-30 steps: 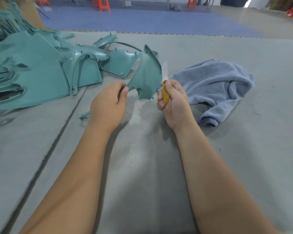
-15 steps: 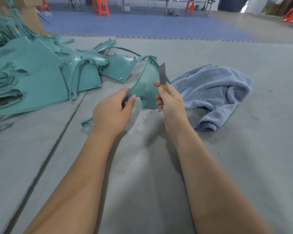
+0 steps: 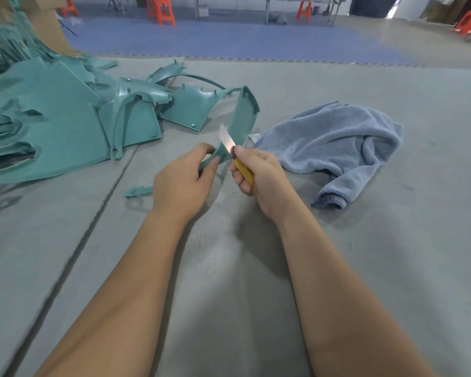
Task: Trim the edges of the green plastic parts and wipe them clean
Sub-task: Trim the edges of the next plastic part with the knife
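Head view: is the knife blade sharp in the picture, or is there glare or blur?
In the head view the knife blade shows bright glare; both hands are fairly sharp; the green parts pile at the left edge is slightly smeared; wide-angle distortion bends the floor lines.

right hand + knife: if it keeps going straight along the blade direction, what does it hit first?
Likely the held green part: the blade in the right hand points up and away, already lying against its edge. Depth beyond is unclear.

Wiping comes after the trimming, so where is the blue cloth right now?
In the head view the blue cloth lies crumpled on the grey mat, right of the right hand that holds the knife.
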`<state>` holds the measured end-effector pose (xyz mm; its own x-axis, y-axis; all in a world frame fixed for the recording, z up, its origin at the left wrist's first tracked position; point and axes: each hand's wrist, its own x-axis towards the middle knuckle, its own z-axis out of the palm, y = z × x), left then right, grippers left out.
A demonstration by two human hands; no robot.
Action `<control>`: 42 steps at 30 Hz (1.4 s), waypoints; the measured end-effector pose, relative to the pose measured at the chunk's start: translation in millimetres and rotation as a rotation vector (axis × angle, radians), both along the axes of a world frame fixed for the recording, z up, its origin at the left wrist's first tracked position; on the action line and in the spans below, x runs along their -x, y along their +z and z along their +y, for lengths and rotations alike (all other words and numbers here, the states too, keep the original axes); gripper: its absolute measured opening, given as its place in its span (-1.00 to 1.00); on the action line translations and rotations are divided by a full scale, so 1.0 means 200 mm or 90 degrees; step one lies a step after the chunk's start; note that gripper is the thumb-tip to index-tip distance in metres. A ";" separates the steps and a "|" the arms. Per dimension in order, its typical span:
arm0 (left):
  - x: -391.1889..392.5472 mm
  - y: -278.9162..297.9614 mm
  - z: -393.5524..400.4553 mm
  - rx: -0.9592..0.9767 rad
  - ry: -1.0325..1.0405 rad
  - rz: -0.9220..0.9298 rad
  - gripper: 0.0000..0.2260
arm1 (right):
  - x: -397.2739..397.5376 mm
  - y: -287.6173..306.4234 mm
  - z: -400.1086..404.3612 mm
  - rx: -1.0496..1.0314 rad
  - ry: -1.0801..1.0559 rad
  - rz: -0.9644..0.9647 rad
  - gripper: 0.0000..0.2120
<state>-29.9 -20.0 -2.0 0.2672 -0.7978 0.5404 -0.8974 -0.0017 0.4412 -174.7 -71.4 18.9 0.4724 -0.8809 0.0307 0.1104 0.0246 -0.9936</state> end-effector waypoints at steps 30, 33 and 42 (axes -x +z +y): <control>-0.02 0.01 0.00 0.072 0.028 -0.037 -0.75 | 0.03 -0.05 -0.07 0.020 -0.012 -0.105 -0.72; -0.04 -0.03 -0.01 0.003 -0.005 0.021 -0.77 | 0.01 -0.06 -0.06 0.075 -0.003 -0.017 -0.69; -0.05 -0.04 -0.01 -0.027 -0.023 0.094 -0.80 | 0.00 -0.05 -0.05 0.120 -0.006 0.015 -0.67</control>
